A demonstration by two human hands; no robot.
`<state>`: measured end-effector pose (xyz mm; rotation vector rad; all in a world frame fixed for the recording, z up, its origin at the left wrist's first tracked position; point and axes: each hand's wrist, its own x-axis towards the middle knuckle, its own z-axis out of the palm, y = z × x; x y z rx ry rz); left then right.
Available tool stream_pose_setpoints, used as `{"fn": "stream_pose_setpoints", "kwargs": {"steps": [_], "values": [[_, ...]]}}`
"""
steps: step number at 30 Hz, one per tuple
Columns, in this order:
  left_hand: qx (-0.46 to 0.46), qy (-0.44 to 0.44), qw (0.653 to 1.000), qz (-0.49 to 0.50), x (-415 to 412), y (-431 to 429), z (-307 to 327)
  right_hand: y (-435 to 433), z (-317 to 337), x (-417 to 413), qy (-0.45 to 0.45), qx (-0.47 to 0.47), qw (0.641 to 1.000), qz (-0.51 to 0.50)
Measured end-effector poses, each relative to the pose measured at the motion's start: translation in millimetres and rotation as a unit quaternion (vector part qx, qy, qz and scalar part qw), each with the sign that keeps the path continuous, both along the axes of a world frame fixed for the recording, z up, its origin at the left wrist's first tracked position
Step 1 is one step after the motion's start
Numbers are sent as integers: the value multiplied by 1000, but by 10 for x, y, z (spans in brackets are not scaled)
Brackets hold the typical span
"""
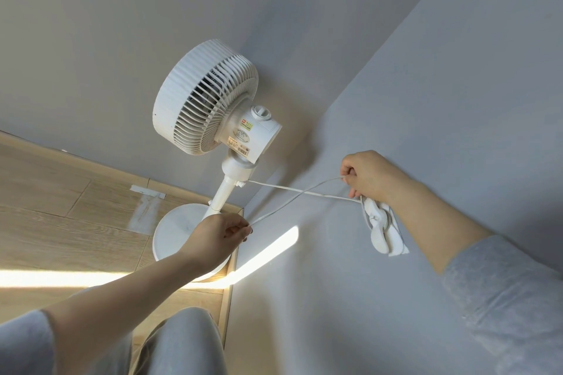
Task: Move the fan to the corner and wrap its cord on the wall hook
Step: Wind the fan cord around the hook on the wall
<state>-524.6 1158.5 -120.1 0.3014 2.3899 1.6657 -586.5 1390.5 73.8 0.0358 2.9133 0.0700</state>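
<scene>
Head view, looking down into the room corner: we see the white pedestal fan with a round ribbed grille standing upright on the pale wooden plank floor. Its round base sits just beside the skirting of the grey-blue wall on our right, where that wall meets the second one behind the fan.

The thin white power cord leaves the fan's pole and runs taut to the white plastic wall hook, which is stuck on a white pad on the right-hand wall. A second strand of the same cord crosses over the first midway, so the two make a flat X between fan and hook.

Our left hand hovers over the fan's base and pinches the lower end of that second strand between thumb and fingertips. Our right hand is against the wall just above the hook, fingers curled around the strand's upper end. Whether the cord already loops round the hook we cannot tell.

A strip of whitish tape lies on the floor left of the fan. A bright band of sunlight falls across floor and wall. Grey sleeves cover our forearms.
</scene>
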Motion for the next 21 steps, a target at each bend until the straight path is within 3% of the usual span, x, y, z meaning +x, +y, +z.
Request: {"fn": "stream_pose_setpoints", "kwargs": {"steps": [6, 21], "values": [[-6, 19, 1000, -2, 29, 23, 65, 80, 166, 50, 21, -19, 999, -37], [-14, 52, 999, -2, 146, -84, 429, 19, 505, 371, 53, 110, 993, 1]]}}
